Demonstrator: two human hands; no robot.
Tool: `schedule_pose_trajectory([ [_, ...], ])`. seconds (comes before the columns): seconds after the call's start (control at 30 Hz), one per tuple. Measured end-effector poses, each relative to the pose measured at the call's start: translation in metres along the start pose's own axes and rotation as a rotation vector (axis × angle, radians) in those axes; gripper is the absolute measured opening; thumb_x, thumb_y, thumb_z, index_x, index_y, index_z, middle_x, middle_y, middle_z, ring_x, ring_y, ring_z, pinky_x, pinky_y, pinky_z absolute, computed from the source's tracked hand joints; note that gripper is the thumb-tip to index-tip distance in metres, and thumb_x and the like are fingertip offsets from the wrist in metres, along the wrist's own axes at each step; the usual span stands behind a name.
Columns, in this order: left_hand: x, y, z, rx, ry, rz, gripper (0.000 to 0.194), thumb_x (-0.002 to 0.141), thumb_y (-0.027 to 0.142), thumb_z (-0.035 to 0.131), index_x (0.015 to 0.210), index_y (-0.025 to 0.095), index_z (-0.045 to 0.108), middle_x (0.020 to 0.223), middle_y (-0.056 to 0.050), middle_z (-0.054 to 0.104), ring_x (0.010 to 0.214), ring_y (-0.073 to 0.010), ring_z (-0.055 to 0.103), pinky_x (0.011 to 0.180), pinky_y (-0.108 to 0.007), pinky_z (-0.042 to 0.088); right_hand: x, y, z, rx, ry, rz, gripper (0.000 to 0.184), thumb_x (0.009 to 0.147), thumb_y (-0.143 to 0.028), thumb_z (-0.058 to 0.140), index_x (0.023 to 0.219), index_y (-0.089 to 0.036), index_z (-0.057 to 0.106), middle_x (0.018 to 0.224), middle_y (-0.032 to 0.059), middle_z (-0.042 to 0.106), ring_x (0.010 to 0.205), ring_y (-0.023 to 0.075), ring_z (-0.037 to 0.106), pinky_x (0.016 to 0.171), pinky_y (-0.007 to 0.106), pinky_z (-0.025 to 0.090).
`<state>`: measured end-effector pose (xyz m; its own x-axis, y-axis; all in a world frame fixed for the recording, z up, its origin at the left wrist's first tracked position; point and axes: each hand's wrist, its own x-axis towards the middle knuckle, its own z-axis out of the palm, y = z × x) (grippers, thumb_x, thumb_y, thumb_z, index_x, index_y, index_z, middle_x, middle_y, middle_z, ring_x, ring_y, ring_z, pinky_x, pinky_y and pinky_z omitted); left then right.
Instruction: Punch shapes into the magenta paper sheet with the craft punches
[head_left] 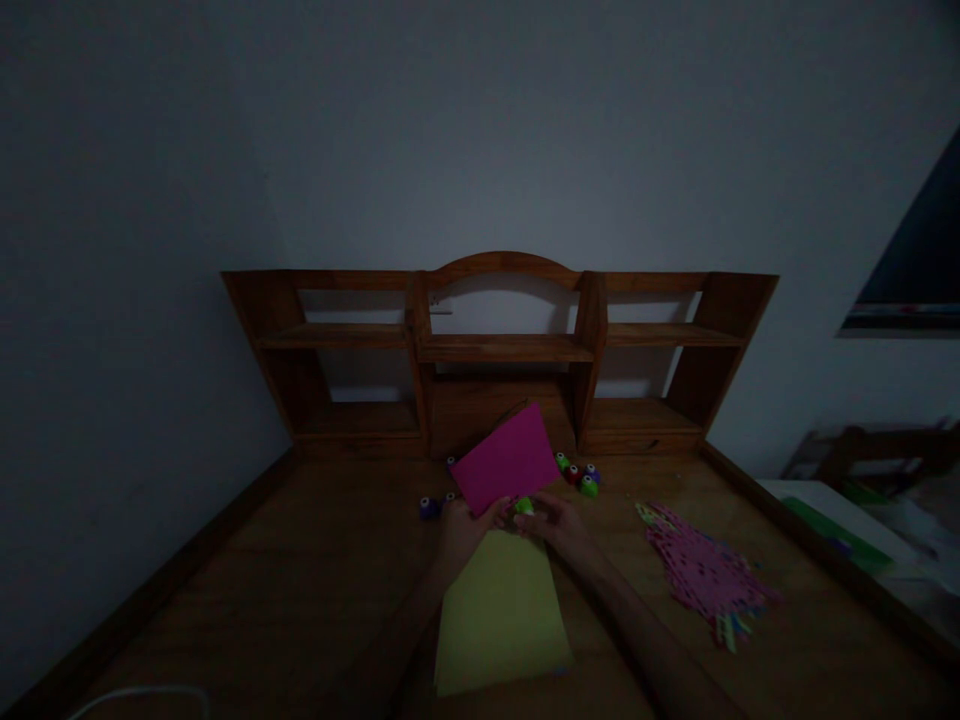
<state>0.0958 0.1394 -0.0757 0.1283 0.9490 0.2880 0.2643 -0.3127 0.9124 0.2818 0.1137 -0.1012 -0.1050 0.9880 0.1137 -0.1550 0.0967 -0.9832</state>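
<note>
My left hand (466, 530) pinches the lower edge of a bright pink sheet of paper (508, 458), which stands tilted up in front of me. Close beside it, my right hand (559, 525) closes its fingers round a small green paper punch (524, 507) at the sheet's lower edge. Whether the paper sits inside the punch is too small to tell. A pale yellow sheet of paper (504, 615) lies flat beneath both hands.
Several small punches, one of them a red punch (573, 474), stand right of the pink sheet; a purple punch (428, 508) stands left. Perforated pink strips (705, 570) lie in a pile at right. A wooden shelf unit (504, 348) backs the brown tabletop (300, 580).
</note>
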Motion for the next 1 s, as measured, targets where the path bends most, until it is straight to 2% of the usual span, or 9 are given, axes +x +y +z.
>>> schedule_pose_trajectory([
  [0.1,0.000,0.001,0.000,0.001,-0.008,0.006,0.034,0.077,0.046,0.069,0.068,0.013,0.075,0.067,-0.010,0.074,0.061,-0.0243,0.071,0.058,-0.029,0.053,0.002,0.004,-0.002,-0.003,0.010,0.003,0.052,0.063,-0.045,0.088,0.102,-0.016,0.069,0.086,0.0066,0.072,0.072,0.0209,0.067,0.070,0.031,0.052],
  [0.47,0.000,-0.002,-0.001,0.019,0.015,-0.007,0.033,0.076,0.046,0.070,0.070,0.014,0.076,0.068,-0.010,0.074,0.061,-0.0237,0.071,0.058,-0.029,0.052,0.001,0.004,-0.005,-0.035,0.046,0.030,0.059,0.057,-0.048,0.090,0.104,-0.017,0.070,0.080,0.0061,0.072,0.073,0.0246,0.067,0.073,0.036,0.053],
  [0.87,0.001,-0.009,-0.001,0.045,-0.020,0.043,0.034,0.079,0.046,0.068,0.069,0.014,0.075,0.069,-0.009,0.074,0.063,-0.0237,0.070,0.059,-0.028,0.050,0.001,0.004,-0.007,-0.001,0.053,0.046,0.052,0.058,-0.043,0.091,0.099,-0.018,0.070,0.078,0.0039,0.070,0.066,0.0208,0.063,0.063,0.030,0.049],
  [1.0,0.002,-0.009,-0.001,0.000,-0.081,0.045,0.037,0.081,0.048,0.066,0.069,0.014,0.074,0.067,-0.010,0.074,0.063,-0.0232,0.070,0.061,-0.029,0.051,-0.001,-0.003,-0.003,0.077,0.086,0.031,0.048,0.056,-0.041,0.092,0.091,-0.017,0.070,0.084,0.0048,0.070,0.065,0.0176,0.060,0.059,0.027,0.045],
])
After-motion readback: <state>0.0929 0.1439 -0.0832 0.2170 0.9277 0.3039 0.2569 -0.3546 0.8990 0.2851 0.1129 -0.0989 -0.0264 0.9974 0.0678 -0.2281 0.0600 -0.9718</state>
